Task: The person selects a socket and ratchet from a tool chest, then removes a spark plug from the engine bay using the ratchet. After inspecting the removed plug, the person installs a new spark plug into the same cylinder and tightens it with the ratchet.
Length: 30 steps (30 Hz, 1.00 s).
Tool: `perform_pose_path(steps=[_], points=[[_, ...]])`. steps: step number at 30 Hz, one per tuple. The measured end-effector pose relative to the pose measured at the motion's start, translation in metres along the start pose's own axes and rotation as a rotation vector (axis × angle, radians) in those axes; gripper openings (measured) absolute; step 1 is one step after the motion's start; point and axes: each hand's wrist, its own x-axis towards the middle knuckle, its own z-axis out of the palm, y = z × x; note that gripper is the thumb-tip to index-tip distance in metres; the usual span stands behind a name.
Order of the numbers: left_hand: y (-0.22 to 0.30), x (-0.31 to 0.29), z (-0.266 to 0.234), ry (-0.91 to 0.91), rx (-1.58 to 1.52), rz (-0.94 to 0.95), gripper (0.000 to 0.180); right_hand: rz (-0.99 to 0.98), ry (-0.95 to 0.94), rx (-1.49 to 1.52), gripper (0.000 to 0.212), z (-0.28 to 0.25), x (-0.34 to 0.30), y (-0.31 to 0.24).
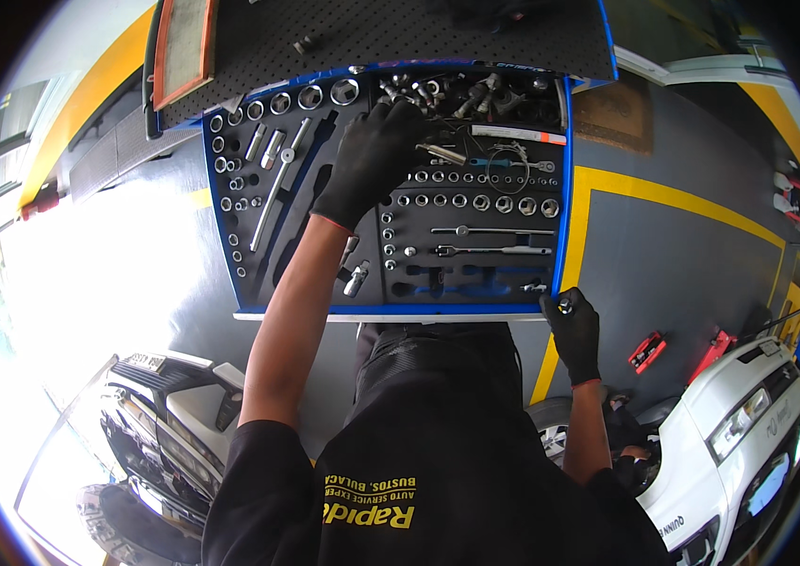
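The black-gloved left hand (376, 156) reaches over the blue-edged, black-lined tool drawer (457, 310), its fingers bent down beside the jumbled silver metal parts (488, 92) — whether they grip anything I cannot tell. Just right of those fingertips lies a silver metal tube (442, 153). At the drawer's near right corner, the black-gloved right hand (575, 335) has its fingers curled around a small round dark-and-silver piece (566, 307).
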Motion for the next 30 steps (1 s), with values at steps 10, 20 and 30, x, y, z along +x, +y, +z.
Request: perform_pose_path(steps=[10, 20, 30], points=[[0.052, -0.059, -0.032, -0.008, -1.074, -0.422, 0.042, -0.149, -0.091, 0.176, 0.031, -0.005, -0.023, 0.015], [0.110, -0.107, -0.098, 0.260, -1.765, -0.465, 0.059, -0.252, 0.032, 0.089, 0.028, -0.003, 0.011, 0.024], [0.119, -0.205, -0.163, 0.630, -1.098, -0.434, 0.032, -0.591, 0.346, -0.106, 0.034, 0.030, 0.037, -0.102]])
